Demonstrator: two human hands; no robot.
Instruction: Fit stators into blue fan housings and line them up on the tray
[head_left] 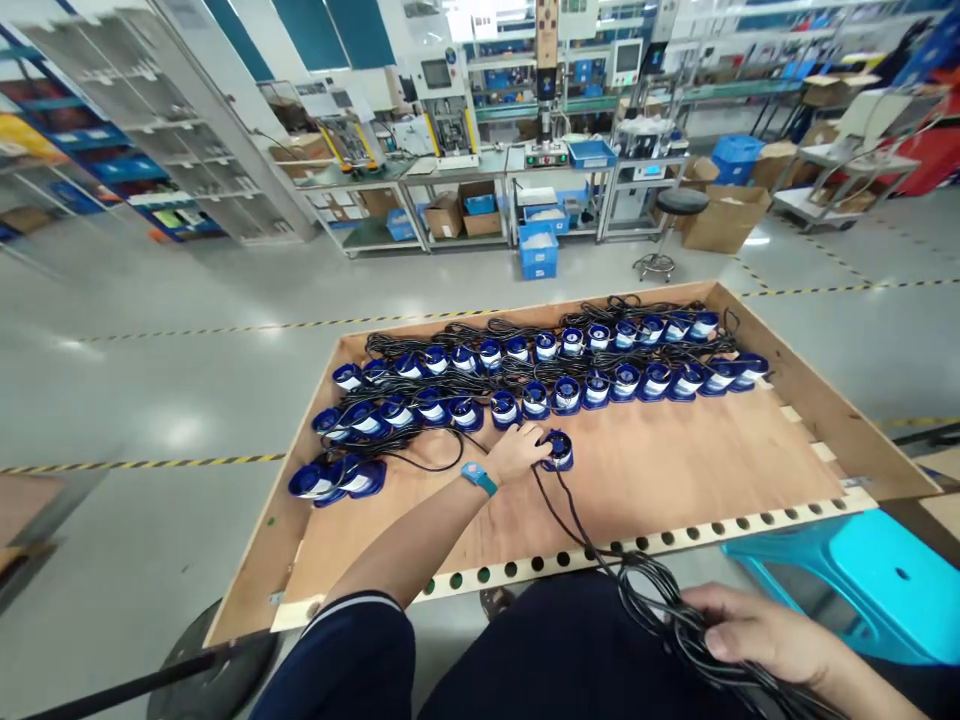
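Observation:
My left hand [517, 452] has its fingers closed on the rim of a round blue fan [558, 451], which is in front of the second row in the wooden crate. Two dark leads run from this fan down to a coiled black cable [651, 590]. That coil is gripped in my right hand [750, 630], held near my body over the crate's front edge. Rows of similar blue fans with white labels, such as one blue fan [567, 394], stand behind it, with bundled black cables [480, 383] lying between the rows.
The shallow wooden crate [637, 470] has a front strip [675, 540] with several round holes. A turquoise stool [892, 570] stands at its right front. Beyond the floor are workbenches with machines, blue bins [538, 250], a round stool [681, 203] and cardboard boxes [726, 217].

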